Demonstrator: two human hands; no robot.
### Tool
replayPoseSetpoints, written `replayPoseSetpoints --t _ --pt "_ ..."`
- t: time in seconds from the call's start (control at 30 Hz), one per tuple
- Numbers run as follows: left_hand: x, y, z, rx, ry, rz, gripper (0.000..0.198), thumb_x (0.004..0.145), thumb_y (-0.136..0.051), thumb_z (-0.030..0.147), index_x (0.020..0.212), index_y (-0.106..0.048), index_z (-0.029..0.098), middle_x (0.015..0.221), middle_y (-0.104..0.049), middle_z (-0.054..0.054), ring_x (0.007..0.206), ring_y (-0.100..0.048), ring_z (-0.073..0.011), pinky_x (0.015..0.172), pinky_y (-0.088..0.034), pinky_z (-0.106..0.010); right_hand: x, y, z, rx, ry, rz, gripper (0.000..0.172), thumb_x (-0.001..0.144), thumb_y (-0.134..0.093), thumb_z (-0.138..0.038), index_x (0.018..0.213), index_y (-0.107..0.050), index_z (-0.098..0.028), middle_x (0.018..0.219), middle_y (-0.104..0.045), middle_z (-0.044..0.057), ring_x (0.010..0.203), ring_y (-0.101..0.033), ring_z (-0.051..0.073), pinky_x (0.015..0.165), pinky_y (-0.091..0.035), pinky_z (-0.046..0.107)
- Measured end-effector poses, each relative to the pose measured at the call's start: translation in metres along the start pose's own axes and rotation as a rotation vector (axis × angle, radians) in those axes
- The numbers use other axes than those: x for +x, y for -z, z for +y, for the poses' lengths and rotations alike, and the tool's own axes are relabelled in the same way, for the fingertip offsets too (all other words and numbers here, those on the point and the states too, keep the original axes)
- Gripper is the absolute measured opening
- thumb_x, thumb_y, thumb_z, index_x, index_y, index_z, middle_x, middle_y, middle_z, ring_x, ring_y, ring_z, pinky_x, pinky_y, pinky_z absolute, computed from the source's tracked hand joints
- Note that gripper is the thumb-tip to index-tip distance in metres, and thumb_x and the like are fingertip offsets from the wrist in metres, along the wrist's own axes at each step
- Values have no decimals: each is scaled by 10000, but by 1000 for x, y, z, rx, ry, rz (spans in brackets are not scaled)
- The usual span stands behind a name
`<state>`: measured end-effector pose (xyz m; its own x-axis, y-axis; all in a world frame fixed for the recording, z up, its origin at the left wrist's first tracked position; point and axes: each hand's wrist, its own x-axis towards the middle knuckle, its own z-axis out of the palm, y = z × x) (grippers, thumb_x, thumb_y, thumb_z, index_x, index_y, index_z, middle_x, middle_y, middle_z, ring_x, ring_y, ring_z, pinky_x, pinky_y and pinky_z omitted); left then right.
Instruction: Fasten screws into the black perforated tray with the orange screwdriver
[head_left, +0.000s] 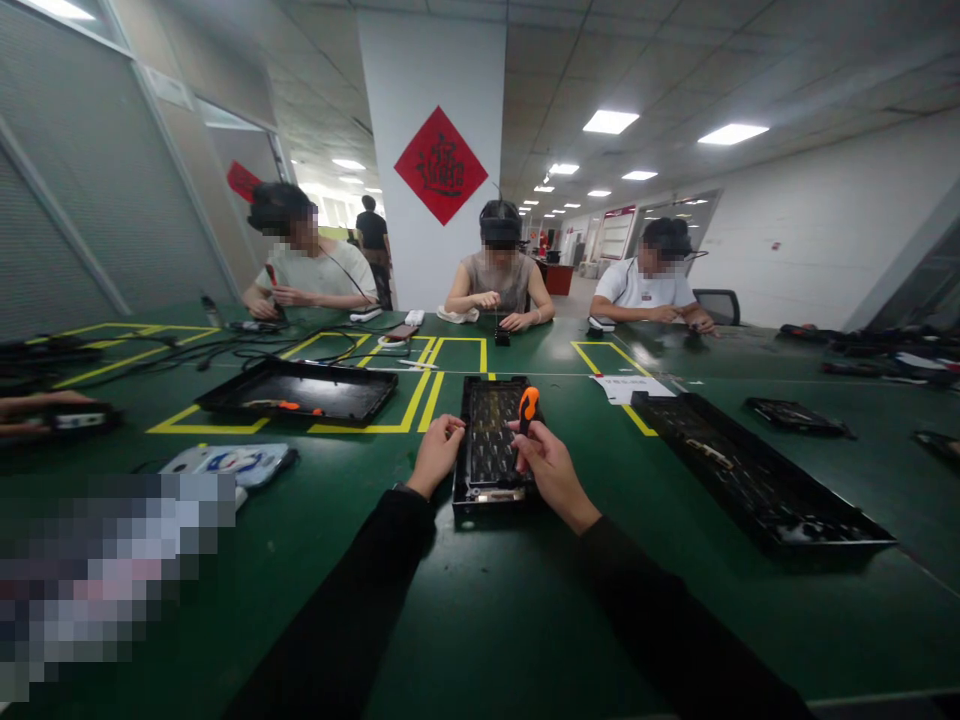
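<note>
In front of me on the green table lies a black rectangular housing (491,440) with rows of small metallic parts inside and a light strip at its near end. My right hand (550,465) is closed around a screwdriver with an orange and black handle (529,403), held upright over the housing's right side. The screwdriver's tip is hidden or too small to make out. At the housing's left edge, my left hand (441,450) has its fingers pinched together. Whatever is between those fingertips, if anything, cannot be made out.
A black tray (367,393) with orange-handled tools stands at the left. Another long black tray (795,505) with small parts is at the right, by a paper sheet (636,389). Phone-like objects (232,461) lie left. Three people work across the table; another person's hand (22,415) enters at left.
</note>
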<state>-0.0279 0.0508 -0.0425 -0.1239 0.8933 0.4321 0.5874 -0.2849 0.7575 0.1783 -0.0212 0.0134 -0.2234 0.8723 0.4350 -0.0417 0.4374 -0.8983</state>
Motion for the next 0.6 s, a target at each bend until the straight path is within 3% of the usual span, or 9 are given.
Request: replayPoseSetpoints --t 0.23,0.6 --pt "-1 1 -1 -4 -13 -10 153 794 -456 263 857 -569 181 864 -582 -37 779 -534 -145 736 -424 -289 0 -1 4 108 -11 64 279 843 -487 -363 1064 -433 -202 842 -582 11 525 -498 75 475 -423 212" --pt "-2 1 0 -11 -24 -10 152 790 -455 268 854 -564 184 856 -578 -33 766 -531 -146 720 -424 -289 -1 -1 1 77 -11 12 233 846 -484 -389 948 -465 -181 711 -588 -5 517 -471 78 497 -397 208"
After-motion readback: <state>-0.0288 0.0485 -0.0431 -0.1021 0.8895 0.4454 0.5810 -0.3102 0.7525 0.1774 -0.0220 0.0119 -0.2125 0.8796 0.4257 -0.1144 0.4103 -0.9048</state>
